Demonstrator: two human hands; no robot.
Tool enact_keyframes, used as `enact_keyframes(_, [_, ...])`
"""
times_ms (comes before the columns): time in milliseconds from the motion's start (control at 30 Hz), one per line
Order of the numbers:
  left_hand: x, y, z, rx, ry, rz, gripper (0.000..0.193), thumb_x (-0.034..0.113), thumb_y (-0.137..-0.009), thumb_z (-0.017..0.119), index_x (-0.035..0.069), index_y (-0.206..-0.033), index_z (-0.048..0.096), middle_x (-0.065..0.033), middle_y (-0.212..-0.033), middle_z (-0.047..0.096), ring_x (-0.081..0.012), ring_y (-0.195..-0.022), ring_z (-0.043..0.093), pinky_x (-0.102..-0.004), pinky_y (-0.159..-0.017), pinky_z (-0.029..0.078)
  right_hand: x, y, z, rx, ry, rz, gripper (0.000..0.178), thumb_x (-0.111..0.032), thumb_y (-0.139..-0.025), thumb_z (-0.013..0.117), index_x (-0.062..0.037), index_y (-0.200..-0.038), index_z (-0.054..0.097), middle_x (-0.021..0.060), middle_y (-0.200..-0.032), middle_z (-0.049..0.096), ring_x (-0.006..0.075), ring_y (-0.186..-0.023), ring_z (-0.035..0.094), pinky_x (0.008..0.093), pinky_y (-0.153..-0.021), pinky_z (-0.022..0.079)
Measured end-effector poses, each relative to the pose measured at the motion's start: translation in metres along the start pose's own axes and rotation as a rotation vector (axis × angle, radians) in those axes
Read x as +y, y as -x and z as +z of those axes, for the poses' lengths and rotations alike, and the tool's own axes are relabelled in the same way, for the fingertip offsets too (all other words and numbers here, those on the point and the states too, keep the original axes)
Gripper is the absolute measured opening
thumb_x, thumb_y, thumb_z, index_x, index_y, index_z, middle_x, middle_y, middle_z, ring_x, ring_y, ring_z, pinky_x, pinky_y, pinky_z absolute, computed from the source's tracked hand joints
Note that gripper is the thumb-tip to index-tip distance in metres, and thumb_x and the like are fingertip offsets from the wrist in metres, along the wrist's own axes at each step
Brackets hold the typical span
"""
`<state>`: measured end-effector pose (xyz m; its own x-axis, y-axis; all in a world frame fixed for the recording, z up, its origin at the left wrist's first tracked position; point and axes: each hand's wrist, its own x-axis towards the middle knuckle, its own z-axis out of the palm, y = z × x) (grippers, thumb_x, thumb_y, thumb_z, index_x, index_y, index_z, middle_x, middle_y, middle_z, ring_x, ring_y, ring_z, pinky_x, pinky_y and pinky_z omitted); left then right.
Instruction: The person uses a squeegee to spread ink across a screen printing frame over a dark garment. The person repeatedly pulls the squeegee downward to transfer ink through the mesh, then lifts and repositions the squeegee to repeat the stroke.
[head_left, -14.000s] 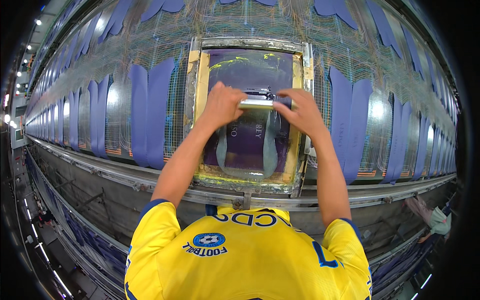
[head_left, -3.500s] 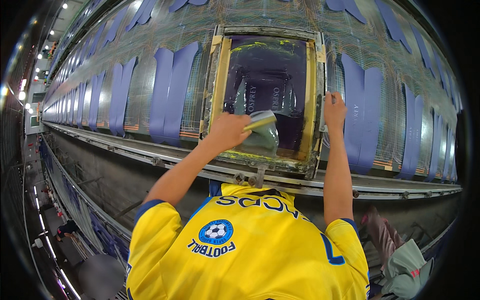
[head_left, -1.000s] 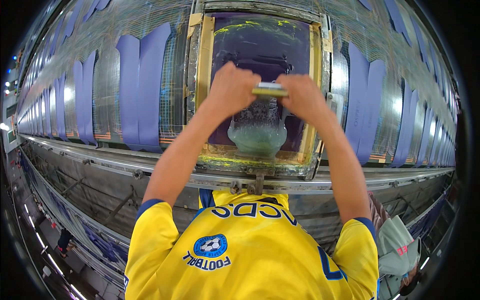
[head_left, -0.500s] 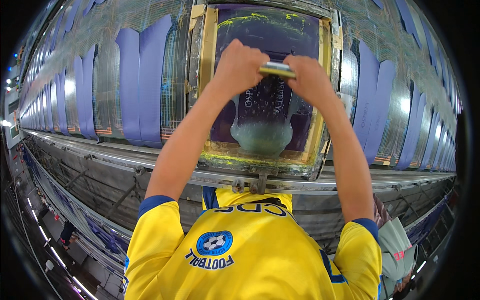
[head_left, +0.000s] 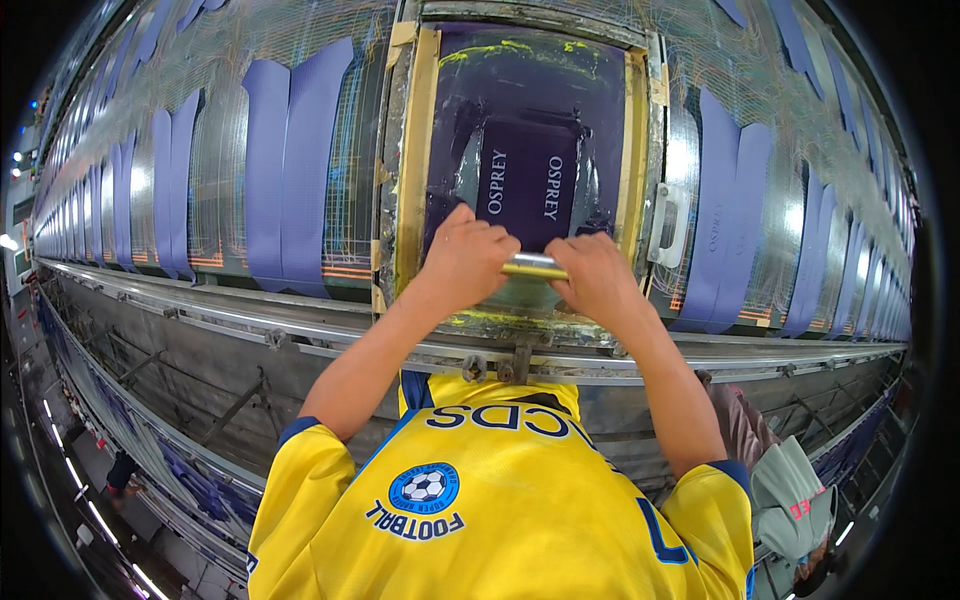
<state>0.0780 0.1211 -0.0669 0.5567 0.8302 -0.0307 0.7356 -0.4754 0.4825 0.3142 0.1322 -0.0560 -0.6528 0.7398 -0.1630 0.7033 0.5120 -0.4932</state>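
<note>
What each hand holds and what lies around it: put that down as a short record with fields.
Left hand: holds the left end of a silver-and-yellow bar
Right hand: holds the bar's right end
Bar position: over the near part of a dark purple screen
Screen border: yellowish tape along its sides
Both sides: flat blue-purple pieces

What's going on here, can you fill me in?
A person in a yellow shirt is gripping a squeegee-like bar with both hands, the left hand and right hand close together. The bar is toward the near end of a taped, framed screen on a long table. Two lines of pale lettering show just beyond it. Purple pieces lie in pairs to either side of the frame.
</note>
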Motion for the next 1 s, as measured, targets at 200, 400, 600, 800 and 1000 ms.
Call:
enact_keyframes(200, [-0.06,-0.104,-0.033,0.214,-0.155,0.069,0.017,0.022,-0.073,0.079,0.015,-0.081,0.065,-0.0028,-0.078,0.065,-0.0265,-0.078,0.064,-0.0411,-0.076,0.039,0.057,-0.095,-0.055,0.187,0.042,-0.015,0.02,-0.013,-0.081,0.074,-0.0061,-0.095,0.062,0.0175,-0.085,0.066,0.0411,-0.086,0.064,0.0485,-0.077,0.049])
enact_keyframes(400, [-0.079,-0.137,-0.044,0.196,-0.113,0.038,0.015,0.024,-0.076,0.076,0.014,-0.079,0.065,-0.0033,-0.078,0.066,-0.0277,-0.08,0.064,-0.0412,-0.075,0.04,0.074,-0.128,-0.076,0.099,-0.051,0.058,0.021,-0.015,-0.085,0.073,-0.0035,-0.097,0.06,0.0205,-0.09,0.065,0.0436,-0.091,0.062,0.0492,-0.078,0.048])
enact_keyframes(600, [-0.065,-0.115,-0.035,0.279,-0.129,0.063,0.012,0.021,-0.077,0.074,0.014,-0.076,0.064,-0.0046,-0.077,0.066,-0.0268,-0.079,0.065,-0.0416,-0.074,0.041,0.061,-0.109,-0.059,0.216,0.005,0.012,0.019,-0.011,-0.083,0.071,-0.0046,-0.096,0.058,0.0183,-0.089,0.062,0.042,-0.09,0.06,0.0492,-0.079,0.046])
enact_keyframes(800, [-0.001,-0.003,0.019,0.244,-0.032,0.05,0.014,0.008,-0.07,0.073,0.013,-0.079,0.065,-0.0022,-0.079,0.063,-0.0224,-0.075,0.06,-0.0388,-0.079,0.042,0.002,-0.003,0.005,-0.041,0.049,0.09,0.036,-0.016,-0.076,0.08,-0.0055,-0.105,0.06,0.0151,-0.102,0.062,0.0345,-0.1,0.062,0.0454,-0.09,0.049])
enact_keyframes(1000, [0.02,0.021,0.017,0.256,-0.129,-0.011,0.034,0.014,-0.062,0.081,0.013,-0.093,0.07,0.0004,-0.092,0.065,-0.0204,-0.088,0.059,-0.0385,-0.085,0.041,0.042,0.006,-0.028,0.543,-0.085,0.3,0.052,-0.032,-0.086,0.081,-0.0028,-0.126,0.064,0.018,-0.124,0.065,0.0365,-0.111,0.063,0.0448,-0.096,0.051])
